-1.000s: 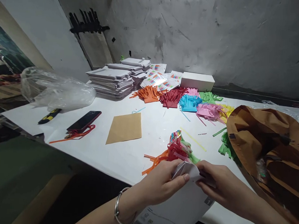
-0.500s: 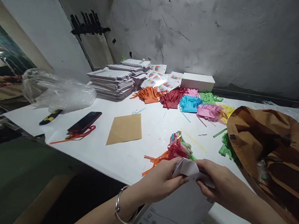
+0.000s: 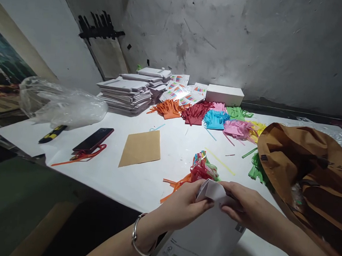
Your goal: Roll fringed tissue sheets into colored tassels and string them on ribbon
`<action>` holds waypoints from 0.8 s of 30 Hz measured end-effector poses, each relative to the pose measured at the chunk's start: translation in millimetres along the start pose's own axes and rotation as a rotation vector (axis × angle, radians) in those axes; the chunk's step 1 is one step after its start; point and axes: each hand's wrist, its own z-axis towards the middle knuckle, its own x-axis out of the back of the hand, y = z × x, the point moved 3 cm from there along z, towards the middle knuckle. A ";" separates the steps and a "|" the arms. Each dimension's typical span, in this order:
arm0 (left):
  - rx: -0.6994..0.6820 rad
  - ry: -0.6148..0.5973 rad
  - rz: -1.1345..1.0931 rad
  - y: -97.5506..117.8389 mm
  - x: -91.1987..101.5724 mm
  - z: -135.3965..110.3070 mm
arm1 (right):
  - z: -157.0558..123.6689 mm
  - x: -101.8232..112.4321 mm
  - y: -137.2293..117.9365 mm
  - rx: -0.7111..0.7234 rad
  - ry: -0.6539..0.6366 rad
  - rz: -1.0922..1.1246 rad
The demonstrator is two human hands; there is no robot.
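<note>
A white printed paper box [image 3: 201, 238], its flap raised at the top end, stands tilted at the table's front edge. My left hand [image 3: 183, 204] is closed on the left side of that end, the thumb lying along the flap. On the other side my right hand [image 3: 243, 204] grips the top edge, its thumb against the front face. Just beyond the box lies a bunch of multicoloured paper tassels [image 3: 203, 168], its lower part hidden behind my hands. What the box holds inside does not show.
Fringed paper bundles [image 3: 216, 119] line the back, near stacked flat white boxes [image 3: 123, 92], printed cards [image 3: 176, 91] and a white box [image 3: 225, 95]. Leftward are a brown card [image 3: 140, 148], a phone [image 3: 93, 140], a cutter [image 3: 53, 134] and a plastic bag [image 3: 65, 104]. A brown bag [image 3: 305, 159] stands right.
My right hand has shifted slightly left along the box's top edge, and a dark printed square on the box now shows below it. The view has turned a little.
</note>
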 end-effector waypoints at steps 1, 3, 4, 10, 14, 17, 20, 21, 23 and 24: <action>-0.003 0.005 -0.008 -0.8 -1.0 0.3 | -0.5 0.1 0.0 -0.003 0.001 -0.005; -0.011 0.014 -0.013 -2.9 -2.9 0.9 | -1.4 0.6 -0.4 -0.004 0.001 -0.006; -0.013 0.013 -0.007 -3.8 -3.5 1.1 | -1.7 1.1 -0.5 -0.003 0.000 -0.004; 0.051 -0.053 0.054 -0.6 -2.2 -0.8 | -3.4 4.3 0.2 -0.002 -0.002 0.051; 0.052 -0.067 0.025 2.4 -1.2 -1.4 | -5.7 4.4 -2.1 0.007 0.015 0.092; 0.043 -0.047 0.028 1.7 -2.2 0.1 | -6.8 3.9 -4.0 0.021 -0.002 0.088; 0.022 -0.021 0.046 2.1 -2.6 -0.7 | -7.3 7.1 -1.8 0.012 0.021 0.095; 0.009 0.011 0.050 2.3 -1.5 -3.0 | -8.1 9.8 0.4 -0.005 0.050 0.097; -0.056 0.183 0.084 1.8 4.4 -13.2 | -12.2 17.0 6.5 -0.055 0.141 0.093; -0.106 0.329 0.129 0.3 8.8 -22.1 | -15.8 20.9 10.3 -0.087 0.198 0.092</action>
